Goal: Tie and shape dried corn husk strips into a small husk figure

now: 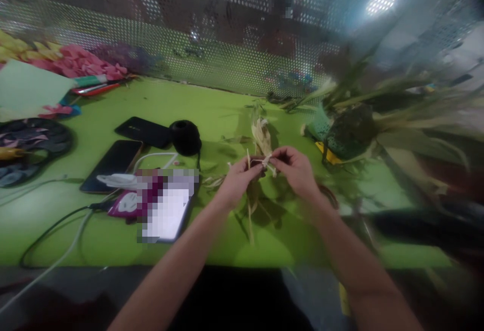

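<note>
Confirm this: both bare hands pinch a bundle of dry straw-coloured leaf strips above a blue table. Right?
Not quite. The table is bright green, not blue, as the head view shows. The left hand and right hand do pinch the bundle of dry straw-coloured leaf strips above it.

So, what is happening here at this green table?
A person works with both hands over a green table. The left hand and the right hand pinch a small bundle of dry straw-like leaves between them, at its middle. Two dark phones and a black round object lie to the left. The picture is blurred, so finer detail is unclear.
</note>
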{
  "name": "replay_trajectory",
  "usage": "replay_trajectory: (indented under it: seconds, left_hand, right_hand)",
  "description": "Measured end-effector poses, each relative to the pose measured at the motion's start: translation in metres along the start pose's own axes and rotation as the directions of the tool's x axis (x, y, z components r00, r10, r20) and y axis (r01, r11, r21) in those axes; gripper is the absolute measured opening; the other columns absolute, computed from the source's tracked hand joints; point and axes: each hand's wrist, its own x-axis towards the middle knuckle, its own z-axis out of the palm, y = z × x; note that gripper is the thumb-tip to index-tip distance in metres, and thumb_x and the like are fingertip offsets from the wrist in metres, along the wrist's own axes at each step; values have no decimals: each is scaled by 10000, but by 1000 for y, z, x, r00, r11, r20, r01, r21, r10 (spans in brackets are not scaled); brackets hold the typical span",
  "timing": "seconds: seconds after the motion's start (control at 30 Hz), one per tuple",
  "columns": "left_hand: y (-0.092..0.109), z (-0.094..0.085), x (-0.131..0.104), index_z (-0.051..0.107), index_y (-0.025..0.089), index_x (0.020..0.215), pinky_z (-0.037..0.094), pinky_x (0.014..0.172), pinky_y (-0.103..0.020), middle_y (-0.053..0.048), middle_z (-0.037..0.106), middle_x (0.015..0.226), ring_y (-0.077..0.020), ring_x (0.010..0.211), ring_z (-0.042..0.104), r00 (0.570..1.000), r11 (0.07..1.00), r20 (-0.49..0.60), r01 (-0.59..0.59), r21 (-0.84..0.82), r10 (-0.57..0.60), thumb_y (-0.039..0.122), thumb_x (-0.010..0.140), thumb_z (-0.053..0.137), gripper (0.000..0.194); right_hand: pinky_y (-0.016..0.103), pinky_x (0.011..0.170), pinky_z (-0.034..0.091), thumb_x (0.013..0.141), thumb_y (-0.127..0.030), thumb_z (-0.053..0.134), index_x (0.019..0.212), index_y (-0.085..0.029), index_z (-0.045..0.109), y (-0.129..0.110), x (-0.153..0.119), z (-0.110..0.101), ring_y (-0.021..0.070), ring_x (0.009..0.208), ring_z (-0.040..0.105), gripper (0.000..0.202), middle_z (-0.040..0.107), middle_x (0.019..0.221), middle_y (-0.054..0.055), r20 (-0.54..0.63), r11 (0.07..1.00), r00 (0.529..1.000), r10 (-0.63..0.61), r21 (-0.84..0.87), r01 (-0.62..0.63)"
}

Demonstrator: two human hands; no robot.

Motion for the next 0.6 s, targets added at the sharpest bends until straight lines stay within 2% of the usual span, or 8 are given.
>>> replay_trajectory:
  seconds: [0.1,0.2,0.3,0.37,0.5,0.6]
  left_hand:
    - [-1,-1,0,699,183,1007,484,817,-298,-60,694,973,-144,852,612,1000,998,1,-5,65,5,315,843,679,211]
    - [-1,0,0,692,184,993,466,797,-292,-50,684,945,-146,835,592,998,991,-37,-52,122,56,322,845,669,203]
    - [2,3,-1,678,180,979,444,780,-288,-35,674,901,-153,825,576,988,967,-78,-115,229,136,308,860,642,179]
    - [5,4,-2,668,178,974,433,770,-281,-29,670,892,-156,830,573,979,950,-92,-150,274,181,292,870,622,161]
    - [6,6,-2,649,174,962,433,759,-272,-30,665,891,-152,823,570,969,950,-115,-183,251,217,266,868,615,136]
    - [2,6,-1,648,176,974,446,784,-277,-32,661,911,-149,836,576,970,967,-129,-182,177,206,267,858,631,148]
  right_hand:
    - [229,546,459,739,-310,754,820,-204,641,0,0,-1,109,616,538,174,634,725,-14,-30,1000,1000,4,7,-4]
    - [246,574,481,758,-286,734,849,-202,649,-3,-1,-4,117,633,542,150,636,762,-5,-16,990,997,-76,-123,74]
    - [277,642,508,782,-214,712,964,-217,693,-10,-2,-7,127,725,566,183,653,994,39,40,891,952,-302,-344,297]
    - [290,667,520,805,-193,702,974,-228,709,-13,-5,-7,151,810,592,173,636,1054,55,96,814,912,-398,-422,400]
    - [302,676,536,851,-219,696,859,-222,712,-14,-10,-3,176,844,616,18,634,920,46,84,735,871,-483,-502,456]
    - [335,735,545,860,-216,694,844,-237,722,-12,-14,2,191,887,624,39,636,932,50,95,643,831,-548,-588,491]
